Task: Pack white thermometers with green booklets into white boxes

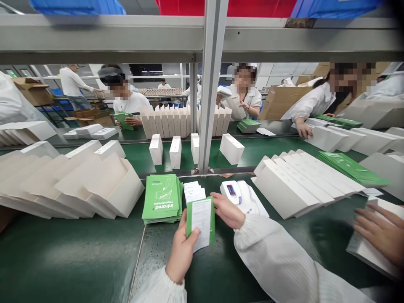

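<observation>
My left hand [183, 248] grips a green booklet [212, 223] with a white printed paper [200, 221] lying on it, thumb on top. At the booklet's upper right edge is my right hand [229, 210], its fingers pressed together against that edge. Behind the booklet lies a small stack of white slips [193, 191]. Left of it sits a pile of green "Infrared Thermometer" booklets [161, 198]. A white thermometer [248, 198] with batteries showing rests on a white tray beyond my right hand.
Open white boxes [116, 189] lean in a row at left; more white boxes [293, 181] lie at right. Another person's hand [381, 231] touches a box at far right. A metal post [210, 84] rises ahead. People work across the conveyor [135, 158].
</observation>
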Tool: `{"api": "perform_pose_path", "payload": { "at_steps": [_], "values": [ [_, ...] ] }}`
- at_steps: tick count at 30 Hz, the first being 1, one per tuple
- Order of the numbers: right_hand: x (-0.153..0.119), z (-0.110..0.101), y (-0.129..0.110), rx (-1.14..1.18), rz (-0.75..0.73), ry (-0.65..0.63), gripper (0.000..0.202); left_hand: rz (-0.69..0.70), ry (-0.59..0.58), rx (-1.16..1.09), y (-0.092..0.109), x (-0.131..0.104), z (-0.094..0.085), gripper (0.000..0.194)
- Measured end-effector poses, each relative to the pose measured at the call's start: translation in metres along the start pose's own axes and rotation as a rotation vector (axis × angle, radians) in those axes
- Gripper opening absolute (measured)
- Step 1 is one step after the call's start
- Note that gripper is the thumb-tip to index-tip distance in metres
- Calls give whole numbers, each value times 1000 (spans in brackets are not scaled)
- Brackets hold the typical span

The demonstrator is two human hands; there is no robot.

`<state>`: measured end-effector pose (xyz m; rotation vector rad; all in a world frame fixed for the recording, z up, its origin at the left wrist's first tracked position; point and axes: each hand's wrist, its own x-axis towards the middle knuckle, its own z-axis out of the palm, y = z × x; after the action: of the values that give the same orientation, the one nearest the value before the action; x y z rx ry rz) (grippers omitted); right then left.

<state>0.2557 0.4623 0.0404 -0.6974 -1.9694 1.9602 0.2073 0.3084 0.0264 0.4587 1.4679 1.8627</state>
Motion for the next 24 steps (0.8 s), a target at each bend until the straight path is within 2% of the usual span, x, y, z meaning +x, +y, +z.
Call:
{"api": "perform_pose_path", "payload": {
  "at_steps": [5,8,11,15,19,24],
  "values": [
    [15,-2,-19,207,239,-158,30,-50,-59,-78,1,19,3,33],
    [21,-3,-21,193,322,-144,25,-82,-99,-88,6,22,1,31],
    [31,-4,-10,127,328,-105,20,-96,-106,-87,9,20,0,31],
    [47,-7,8,22,279,-13,20,-22,-104,-19,7,17,-1,29],
    [54,-8,16,-69,201,67,25,29,-145,214,-1,15,-5,28],
    [53,-11,20,-110,161,115,22,74,-159,493,-2,10,-9,38]
  ]
}}
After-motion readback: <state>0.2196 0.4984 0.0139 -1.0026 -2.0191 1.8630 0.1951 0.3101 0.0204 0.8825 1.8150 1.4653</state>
